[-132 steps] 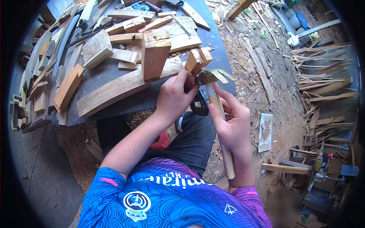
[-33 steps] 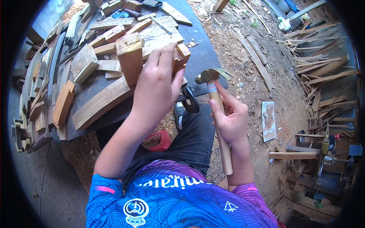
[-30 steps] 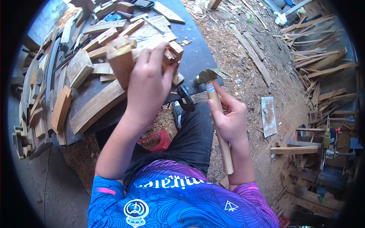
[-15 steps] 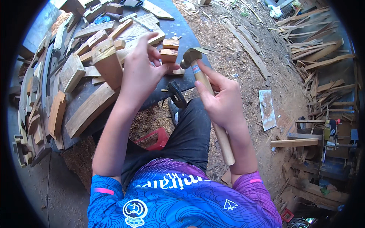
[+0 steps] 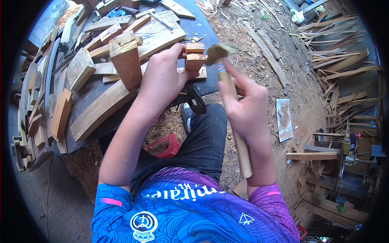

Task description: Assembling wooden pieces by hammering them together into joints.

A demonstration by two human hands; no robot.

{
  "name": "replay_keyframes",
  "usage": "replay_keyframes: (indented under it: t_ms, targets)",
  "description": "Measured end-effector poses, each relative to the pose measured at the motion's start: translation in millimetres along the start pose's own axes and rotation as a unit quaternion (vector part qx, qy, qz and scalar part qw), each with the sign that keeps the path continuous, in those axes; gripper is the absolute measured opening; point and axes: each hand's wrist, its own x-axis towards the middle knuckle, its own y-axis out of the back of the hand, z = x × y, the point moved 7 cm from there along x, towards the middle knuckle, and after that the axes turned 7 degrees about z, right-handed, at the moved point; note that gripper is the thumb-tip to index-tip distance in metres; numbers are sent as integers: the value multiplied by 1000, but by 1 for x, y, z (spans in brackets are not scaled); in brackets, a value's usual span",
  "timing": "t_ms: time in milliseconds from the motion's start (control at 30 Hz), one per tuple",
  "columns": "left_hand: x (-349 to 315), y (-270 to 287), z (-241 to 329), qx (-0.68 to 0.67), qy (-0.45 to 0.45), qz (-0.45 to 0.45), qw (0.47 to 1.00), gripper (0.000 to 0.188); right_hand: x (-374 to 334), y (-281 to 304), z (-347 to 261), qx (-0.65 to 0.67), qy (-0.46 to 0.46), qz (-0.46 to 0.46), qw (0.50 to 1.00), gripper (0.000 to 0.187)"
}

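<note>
Near the table's right edge stands an upright wooden block [image 5: 195,64] with a slot across its top. My left hand [image 5: 164,75] is closed against its left side, thumb low and fingers behind it, the fingertips partly hidden. My right hand [image 5: 247,101] grips the pale wooden handle of a hammer [image 5: 228,83]. The hammer's metal head [image 5: 217,52], slightly blurred, is up by the block's right side; I cannot tell whether they touch. Below the block, a black metal clamp [image 5: 197,101] hangs at the table's edge.
Wood offcuts crowd the dark table [image 5: 91,121], with a tall block [image 5: 125,60] and a curved piece [image 5: 101,111] left of my forearm. A red plastic stool [image 5: 168,146] sits beneath. Sawdust, planks and a pale board [image 5: 284,119] lie on the floor, with stacked wood strips [image 5: 344,65] at right.
My left hand has moved right and closed in on the slotted block. The hammer and right hand have shifted slightly right. The whole view has shifted a little too.
</note>
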Motion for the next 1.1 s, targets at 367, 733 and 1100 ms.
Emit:
replay_keyframes:
  t_ms: [367,733,1100]
  targets:
    - [2,-4,-9,-27,-7,-11,1000,47,-6,-9,2,0,-12,14,1000,47]
    - [3,-2,-2,-25,-9,-13,1000,45,-11,-1,-8,1,25,27,999,45]
    - [6,2,4,-11,-4,-18,1000,42,-9,4,-11,10,49,87,995,44]
